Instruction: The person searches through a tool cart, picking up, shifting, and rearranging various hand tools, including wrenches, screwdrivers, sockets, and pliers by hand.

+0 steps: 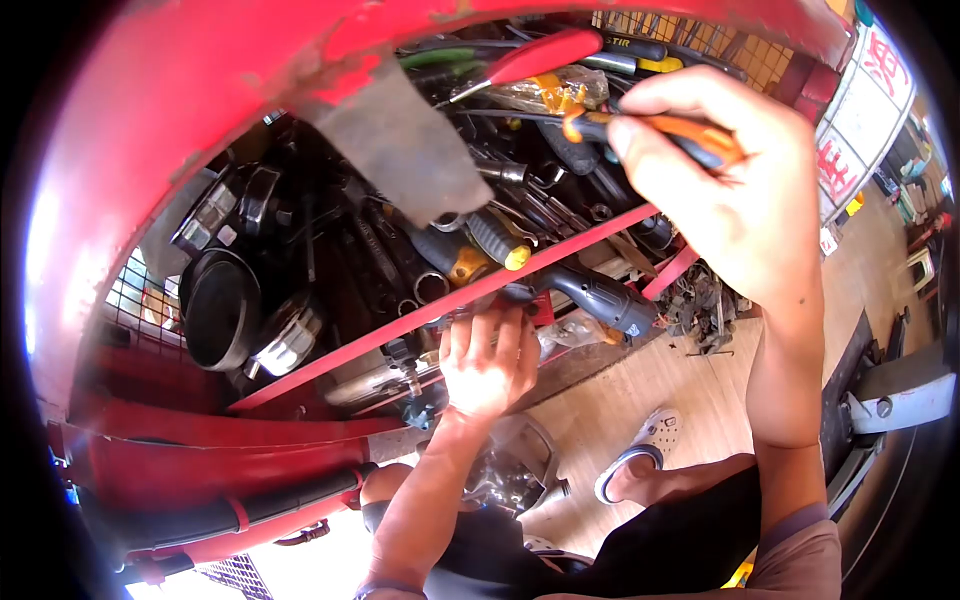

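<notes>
Red tool tray (150,150), heaped screwdrivers (530,60), sockets (290,345) (jumbled), black round parts (220,310)
</notes>
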A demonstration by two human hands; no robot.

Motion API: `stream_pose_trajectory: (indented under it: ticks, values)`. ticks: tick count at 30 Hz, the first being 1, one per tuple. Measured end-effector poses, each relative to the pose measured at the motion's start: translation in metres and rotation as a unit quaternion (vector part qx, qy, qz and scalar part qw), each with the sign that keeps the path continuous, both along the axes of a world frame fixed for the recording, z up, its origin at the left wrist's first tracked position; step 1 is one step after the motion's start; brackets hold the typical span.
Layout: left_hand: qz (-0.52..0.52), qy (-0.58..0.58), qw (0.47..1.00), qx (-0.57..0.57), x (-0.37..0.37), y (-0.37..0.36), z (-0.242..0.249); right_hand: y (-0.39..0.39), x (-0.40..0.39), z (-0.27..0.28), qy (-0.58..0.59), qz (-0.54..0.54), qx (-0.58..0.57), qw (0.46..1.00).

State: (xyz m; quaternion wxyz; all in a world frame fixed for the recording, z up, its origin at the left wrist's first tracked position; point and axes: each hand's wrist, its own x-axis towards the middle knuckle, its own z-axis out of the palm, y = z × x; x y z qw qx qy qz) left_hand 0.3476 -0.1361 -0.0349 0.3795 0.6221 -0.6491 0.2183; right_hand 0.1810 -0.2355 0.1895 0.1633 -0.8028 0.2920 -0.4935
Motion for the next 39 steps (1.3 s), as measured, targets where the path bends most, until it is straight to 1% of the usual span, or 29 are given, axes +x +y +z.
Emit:
stream_pose_trajectory:
  ticks: [1,4,6,8,10,12,16,18,20,22,23,24,26,29,30,32,33,34,36,38,39]
  values:
    - [0.000,-0.001,1.000,0.000,0.000,0.000,0.000,0.009,0.003,0.000,-0.061,-0.019,0.028,0.998]
    - [-0.002,-0.002,1.000,-0.003,0.001,0.000,0.000,-0.007,-0.016,0.005,-0.033,-0.072,-0.037,0.996]
    - [-0.006,-0.001,1.000,-0.009,0.001,-0.001,0.001,-0.003,-0.020,0.009,-0.070,-0.073,-0.035,0.994]
    - [-0.012,-0.013,1.000,-0.025,0.002,-0.003,0.002,0.001,-0.028,0.017,-0.093,-0.016,0.008,0.995]
    - [-0.013,-0.019,0.999,-0.031,0.004,-0.002,0.003,-0.004,-0.040,0.021,-0.189,0.036,0.078,0.978]
    - [-0.015,-0.016,0.999,-0.031,0.003,-0.003,0.003,-0.007,-0.040,0.022,-0.279,0.040,0.049,0.958]
    - [-0.015,-0.008,1.000,-0.025,0.002,-0.002,0.004,-0.012,-0.041,0.016,-0.227,-0.092,-0.096,0.965]
    - [-0.011,-0.010,1.000,-0.023,0.002,0.000,0.004,-0.009,-0.035,0.010,-0.178,-0.162,-0.186,0.953]
    - [-0.009,-0.010,1.000,-0.018,0.001,0.000,0.005,-0.013,-0.036,-0.001,-0.140,-0.153,-0.262,0.943]
    - [-0.010,-0.009,1.000,-0.013,0.001,0.000,0.004,-0.012,-0.039,-0.003,-0.040,-0.153,-0.354,0.922]
    - [-0.009,-0.006,1.000,-0.007,0.001,0.001,0.005,-0.021,-0.037,-0.007,-0.053,-0.117,-0.382,0.915]
    - [-0.009,-0.006,1.000,-0.006,0.002,0.001,0.006,-0.029,-0.035,-0.009,-0.031,-0.118,-0.413,0.903]
    - [-0.006,-0.002,1.000,-0.004,0.000,0.002,0.006,-0.047,-0.030,-0.018,-0.011,-0.155,-0.397,0.904]
    - [-0.005,-0.004,1.000,-0.009,0.000,0.001,0.006,-0.080,-0.020,-0.032,-0.043,-0.208,-0.299,0.930]
    - [-0.008,-0.006,1.000,-0.009,0.000,0.002,0.005,-0.090,-0.015,-0.033,-0.040,-0.197,-0.319,0.926]
    - [-0.011,-0.012,1.000,-0.009,0.002,0.002,0.004,-0.100,-0.005,-0.038,-0.027,-0.209,-0.328,0.921]
    - [-0.010,-0.013,1.000,-0.009,0.002,0.002,0.004,-0.104,-0.001,-0.037,0.013,-0.218,-0.360,0.907]
    - [-0.008,-0.015,1.000,-0.008,0.002,0.002,0.004,-0.108,0.005,-0.039,0.032,-0.219,-0.334,0.916]
    - [-0.007,-0.016,1.000,-0.005,0.002,0.005,0.003,-0.112,0.015,-0.037,0.073,-0.240,-0.338,0.907]
    - [-0.007,-0.013,1.000,-0.007,0.002,0.004,0.001,-0.109,0.021,-0.033,0.089,-0.252,-0.318,0.910]
    - [-0.004,-0.008,1.000,-0.010,0.001,0.003,0.000,-0.104,0.024,-0.032,0.103,-0.275,-0.344,0.892]
